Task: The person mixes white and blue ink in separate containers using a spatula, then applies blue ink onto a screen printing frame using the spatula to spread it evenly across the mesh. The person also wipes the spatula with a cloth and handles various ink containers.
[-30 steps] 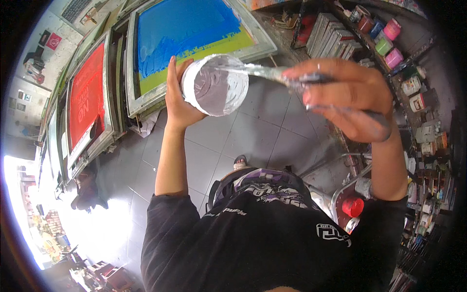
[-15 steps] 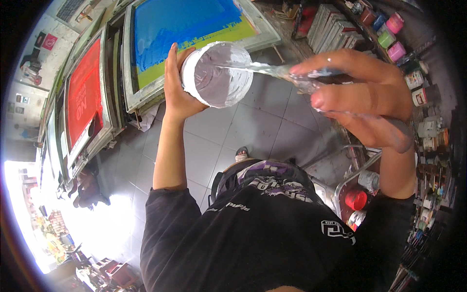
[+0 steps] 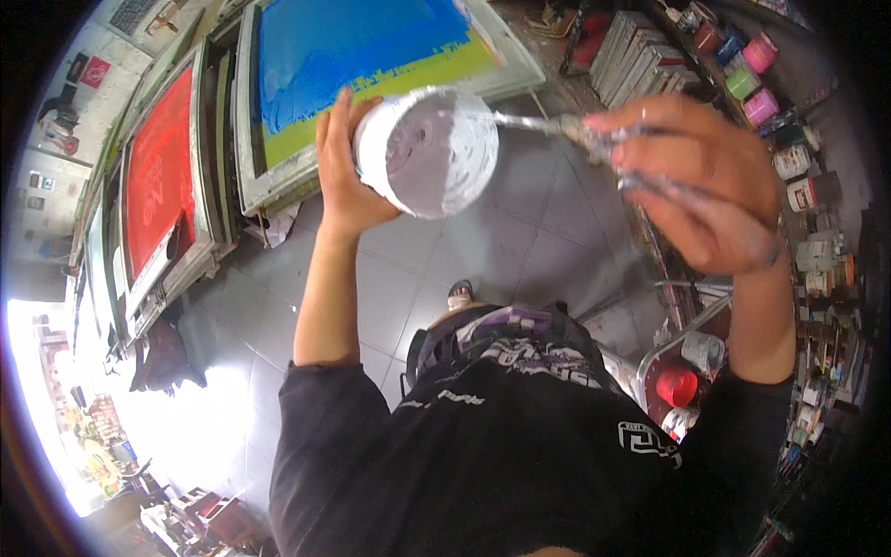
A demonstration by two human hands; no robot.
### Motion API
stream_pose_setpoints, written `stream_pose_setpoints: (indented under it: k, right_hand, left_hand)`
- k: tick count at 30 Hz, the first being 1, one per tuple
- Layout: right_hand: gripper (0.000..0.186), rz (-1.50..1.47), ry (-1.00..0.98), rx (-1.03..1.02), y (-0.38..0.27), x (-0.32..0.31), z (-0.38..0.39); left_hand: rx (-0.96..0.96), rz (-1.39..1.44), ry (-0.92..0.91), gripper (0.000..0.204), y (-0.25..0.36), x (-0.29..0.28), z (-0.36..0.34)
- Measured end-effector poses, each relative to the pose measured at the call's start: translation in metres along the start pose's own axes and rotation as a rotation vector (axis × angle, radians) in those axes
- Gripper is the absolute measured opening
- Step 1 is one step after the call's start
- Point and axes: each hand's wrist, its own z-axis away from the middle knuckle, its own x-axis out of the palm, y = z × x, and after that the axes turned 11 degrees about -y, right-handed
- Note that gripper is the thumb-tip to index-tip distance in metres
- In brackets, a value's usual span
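Observation:
A white round tub with greyish paint inside tilts toward me above the floor. My left hand wraps round its left side, thumb beneath and fingers behind. Paint also coats the tub's inner wall. In my right hand is a slim, paint-smeared stirring stick, pinched between thumb and fingers. Its far end reaches over the tub's right rim; whether the tip touches the paint I cannot tell. Smears of paint show on the right fingers.
A framed screen with blue and lime paint lies beyond the tub, with a red screen to its left. Paint pots line the right side. A red pot sits on a small stand near my right elbow. Grey tiles cover the floor.
The tub and my left hand have shifted slightly right and down. The stick's end has moved right, toward the tub's rim, and my right fingers have drawn closer together round it.

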Motion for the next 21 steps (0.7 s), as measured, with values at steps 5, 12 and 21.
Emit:
stream_pose_setpoints:
  k: [5,12,21]
  right_hand:
    - [0.022,-0.083,0.131,0.042,-0.006,0.015,0.005]
    - [0.019,-0.104,0.185,0.127,-0.011,0.021,0.007]
    - [0.012,-0.115,0.233,0.137,-0.017,0.038,0.008]
  left_hand:
    - [-0.003,-0.038,0.062,0.121,-0.004,0.009,0.008]
    - [-0.018,-0.12,0.078,0.119,-0.002,0.011,0.011]
    - [-0.011,-0.104,0.133,0.101,0.007,0.01,0.008]
